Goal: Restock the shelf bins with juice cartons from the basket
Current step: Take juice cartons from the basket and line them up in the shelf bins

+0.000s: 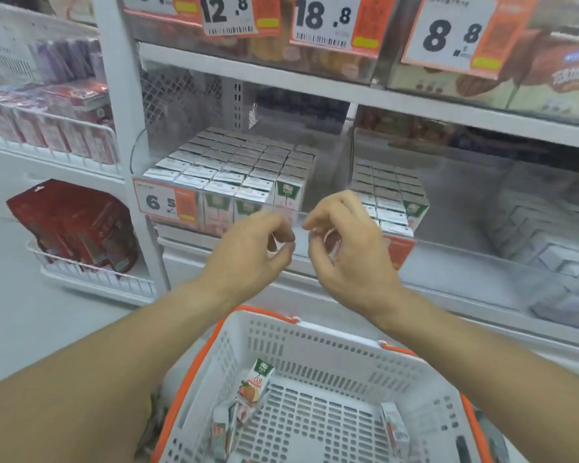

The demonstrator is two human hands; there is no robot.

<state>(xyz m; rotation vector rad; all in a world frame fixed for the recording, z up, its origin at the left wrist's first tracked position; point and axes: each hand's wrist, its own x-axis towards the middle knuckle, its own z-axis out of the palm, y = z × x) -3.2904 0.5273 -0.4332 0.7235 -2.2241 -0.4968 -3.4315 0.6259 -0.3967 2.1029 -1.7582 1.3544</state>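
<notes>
In front of the shelf bin (315,213), the left hand (248,248) and right hand (345,242) hover with loosely curled fingers, holding nothing. Below, the basket (315,339) holds a few juice cartons (253,385); rows more fill the bin.

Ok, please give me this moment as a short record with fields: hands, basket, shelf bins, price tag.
left hand: left hand, fingers loosely curled, holds nothing
right hand: right hand, same, empty
basket: white basket with orange handles, a few juice cartons lying inside
left bin: packed rows of cartons
middle bin: a smaller stack at its left side
price tag: 6.5 tag on the left bin
</notes>
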